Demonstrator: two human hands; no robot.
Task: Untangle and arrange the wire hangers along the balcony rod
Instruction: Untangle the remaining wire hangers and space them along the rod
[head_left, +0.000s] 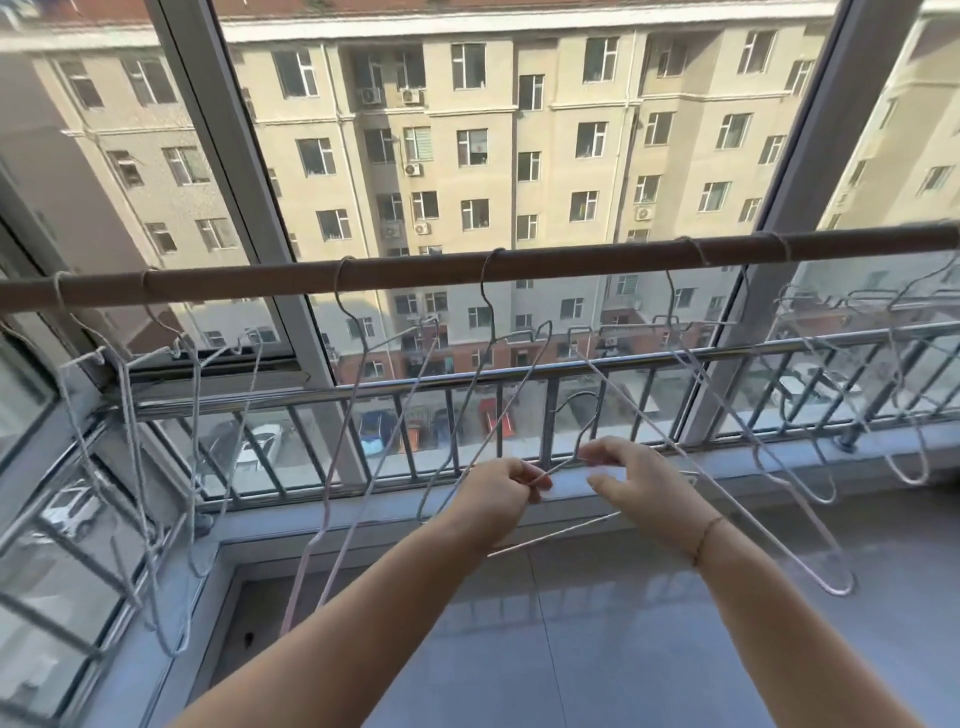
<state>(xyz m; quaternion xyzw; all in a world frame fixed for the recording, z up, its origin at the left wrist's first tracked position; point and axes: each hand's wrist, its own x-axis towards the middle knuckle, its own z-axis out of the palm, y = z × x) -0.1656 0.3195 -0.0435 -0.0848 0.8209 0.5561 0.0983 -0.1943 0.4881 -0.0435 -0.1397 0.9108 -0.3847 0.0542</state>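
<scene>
Left hand (501, 493) and right hand (636, 475) each pinch the wire of a loose hanger (553, 535) at lower centre. Its hook hangs free below the balcony rod (415, 273). Judged progress is about midway: several hung hangers (844, 590) sit spaced along the rod, while the clusters at far left and far right look overlapped. No writing or brand is legible.

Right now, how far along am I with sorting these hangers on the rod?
Partway. Done: several hangers hang spaced along the middle of the rod. In hand: the left hand and right hand grip a loose hanger below the rod. To do: the left bunch and the right bunch look tangled.
</scene>
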